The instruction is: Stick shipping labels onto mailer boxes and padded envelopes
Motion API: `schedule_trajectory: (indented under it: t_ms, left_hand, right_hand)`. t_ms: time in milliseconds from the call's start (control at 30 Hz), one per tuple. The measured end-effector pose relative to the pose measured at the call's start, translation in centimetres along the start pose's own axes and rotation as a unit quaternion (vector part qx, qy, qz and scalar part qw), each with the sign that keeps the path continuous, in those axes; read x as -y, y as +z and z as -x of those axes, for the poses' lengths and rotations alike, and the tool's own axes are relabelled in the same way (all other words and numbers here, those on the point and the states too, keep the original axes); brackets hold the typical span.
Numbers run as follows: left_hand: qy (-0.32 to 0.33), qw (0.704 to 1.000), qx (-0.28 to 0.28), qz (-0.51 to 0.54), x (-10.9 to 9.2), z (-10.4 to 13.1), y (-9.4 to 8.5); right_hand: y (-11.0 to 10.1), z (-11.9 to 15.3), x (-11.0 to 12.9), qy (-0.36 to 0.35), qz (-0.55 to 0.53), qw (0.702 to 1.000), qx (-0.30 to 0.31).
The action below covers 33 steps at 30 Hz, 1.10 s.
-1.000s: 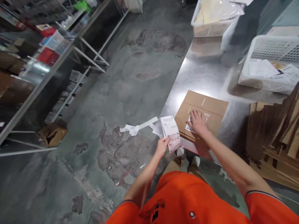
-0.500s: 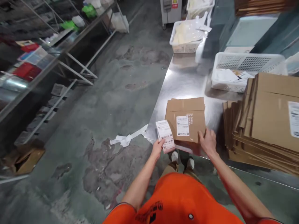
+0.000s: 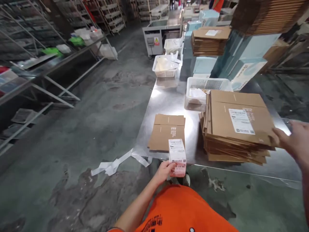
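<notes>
On the metal worktop (image 3: 166, 100), a tall stack of flattened cartons (image 3: 231, 148) stands to the right, and its top carton (image 3: 219, 109) already carries a white shipping label (image 3: 241, 121); I take that one as done. The low pile of flattened cartons (image 3: 164, 133), near the left front corner, shows lettering (image 3: 173, 131) but no label on the part I can see, so I judge it has yet to get one. The left hand (image 3: 164, 172) grips a strip of printed labels (image 3: 177, 151), seemingly more than one. The right hand (image 3: 295, 143) is at the right edge of the top carton, thumb against the board; I can't tell whether it is gripping or letting go, as its fingers run out of view. The strip hides the low pile's near right corner. The faces lower in the stack are buried, so how many bear labels is anyone's guess.
</notes>
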<state>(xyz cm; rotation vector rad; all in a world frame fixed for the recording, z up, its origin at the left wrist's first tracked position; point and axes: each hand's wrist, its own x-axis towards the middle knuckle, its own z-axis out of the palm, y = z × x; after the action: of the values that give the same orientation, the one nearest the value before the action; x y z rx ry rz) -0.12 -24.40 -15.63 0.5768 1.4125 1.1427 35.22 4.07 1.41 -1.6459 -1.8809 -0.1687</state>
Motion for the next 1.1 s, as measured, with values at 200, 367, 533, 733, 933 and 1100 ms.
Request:
schedule_trajectory:
  t_ms: [200, 367, 533, 733, 933, 1100]
  left_hand:
    - [0.063, 0.993, 0.067, -0.08, -2.3, 2.5, 1.3]
    - [0.021, 0.999, 0.037, -0.034, -2.0, 3.0, -1.1]
    - [0.059, 0.99, -0.123, 0.042, -3.4, -0.4, -3.3]
    - [-0.006, 0.982, -0.186, -0.013, -2.1, -5.5, -4.6]
    - [-0.119, 0.977, -0.163, 0.068, 3.7, -5.2, -6.8]
    - [-0.205, 0.967, -0.133, 0.077, 8.6, -1.7, -7.4]
  right_hand:
    - [4.2, 8.5, 15.3, -0.202, -0.321, 0.848, 0.37]
    - [11.7, 14.5, 21.2, -0.118, -0.381, 0.716, 0.572]
    - [14.5, 18.1, 23.6, -0.099, -0.381, 0.699, 0.597]
    - [17.5, 19.1, 24.5, -0.11, -0.365, 0.743, 0.55]
    - [26.7, 16.1, 25.5, -0.176, -0.27, 0.831, 0.454]
    - [32.0, 13.1, 26.9, -0.286, -0.115, 0.854, 0.418]
